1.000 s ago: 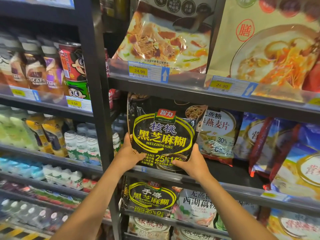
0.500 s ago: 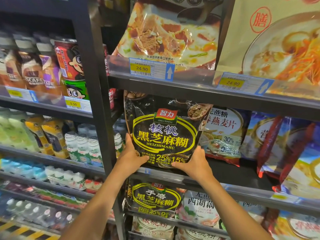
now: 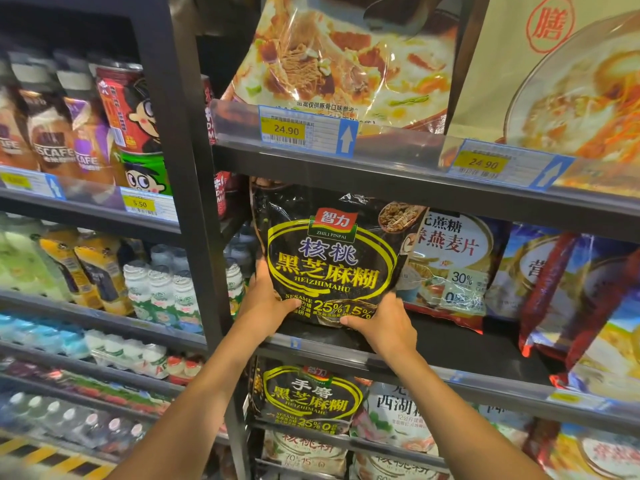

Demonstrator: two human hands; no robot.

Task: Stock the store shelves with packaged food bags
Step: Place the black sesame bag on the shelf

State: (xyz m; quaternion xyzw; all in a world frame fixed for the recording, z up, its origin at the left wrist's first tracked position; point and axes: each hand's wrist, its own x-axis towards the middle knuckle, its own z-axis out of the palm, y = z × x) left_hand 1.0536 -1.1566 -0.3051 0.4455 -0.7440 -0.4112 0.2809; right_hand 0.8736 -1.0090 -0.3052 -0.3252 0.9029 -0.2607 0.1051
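Here, the left hand [image 3: 265,303] and right hand [image 3: 384,327] are each gripping a lower corner of the black sesame bag [image 3: 332,261], thumbs lying across its front. The bag is standing upright above both hands, equally near each, its base hovering at or just over the shelf [image 3: 450,348] front, so the coming push is probably heading straight back beside the oat bag [image 3: 450,268]
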